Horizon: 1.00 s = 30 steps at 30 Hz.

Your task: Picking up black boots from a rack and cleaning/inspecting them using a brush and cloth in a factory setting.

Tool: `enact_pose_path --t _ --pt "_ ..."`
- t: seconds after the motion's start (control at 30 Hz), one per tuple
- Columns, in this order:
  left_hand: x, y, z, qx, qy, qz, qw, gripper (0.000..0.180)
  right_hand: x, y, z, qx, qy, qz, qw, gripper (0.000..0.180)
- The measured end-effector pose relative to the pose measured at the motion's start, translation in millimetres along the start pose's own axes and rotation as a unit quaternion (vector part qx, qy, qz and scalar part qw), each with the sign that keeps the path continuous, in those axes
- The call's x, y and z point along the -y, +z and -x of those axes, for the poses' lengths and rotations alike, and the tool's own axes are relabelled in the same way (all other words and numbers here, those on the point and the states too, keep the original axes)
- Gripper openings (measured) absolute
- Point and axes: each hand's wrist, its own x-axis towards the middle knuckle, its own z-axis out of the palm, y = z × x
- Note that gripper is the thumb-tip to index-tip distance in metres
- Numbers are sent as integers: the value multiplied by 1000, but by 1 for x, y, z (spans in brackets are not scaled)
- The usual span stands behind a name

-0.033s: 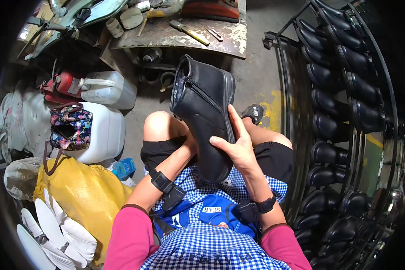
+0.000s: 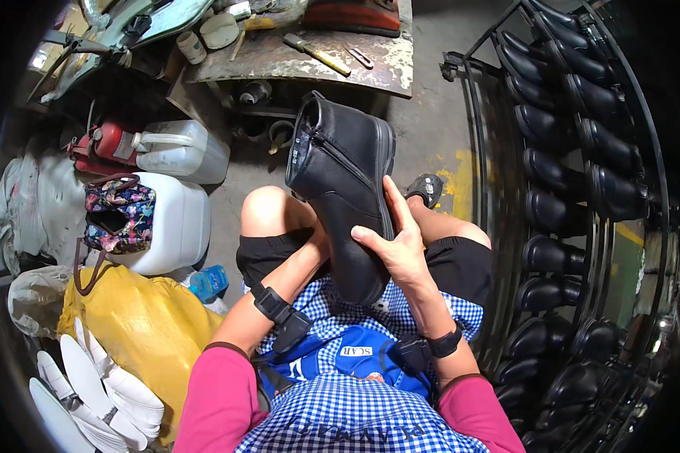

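Observation:
A black leather ankle boot [image 2: 340, 189] is held over my lap, its toe toward me and its open top pointing away. A zip runs down the side that faces up, and the thick sole is on the right. My right hand [image 2: 400, 245] grips the boot at the right, thumb on the upper and fingers along the sole edge. From the left, my left hand [image 2: 320, 240] reaches behind the boot and holds it there; its fingers are hidden by the leather.
Ahead stands a worn workbench [image 2: 385, 68] with a brush [image 2: 317, 54] on it. A rack of black shoes [image 2: 548, 170] fills the right side. To the left are white jerrycans [image 2: 185, 219], a flowered bag [image 2: 121, 208], a yellow sack [image 2: 140, 309] and white insole-shaped pieces [image 2: 87, 370].

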Motion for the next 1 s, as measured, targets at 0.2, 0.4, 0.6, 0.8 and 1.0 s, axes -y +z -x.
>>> enact_pose_path --t 0.2,0.4,0.6,0.8,1.0 --pt "9 -16 -14 -33 -8 -64 997 41 -12 -21 -1 38 -21 -91 995 73" --pt "4 -27 -5 -22 7 -166 986 48 -10 -17 -4 38 -33 -1 999 63" --pt "4 -40 -24 -89 -29 -52 994 29 -19 -20 -14 -85 -21 55 995 48" --pt "23 -54 -29 -15 152 -326 933 43 -33 -18 -3 -73 -119 254 957 107" --pt "-10 -4 -16 66 7 -157 985 54 -10 -34 24 -170 -139 -100 971 66"
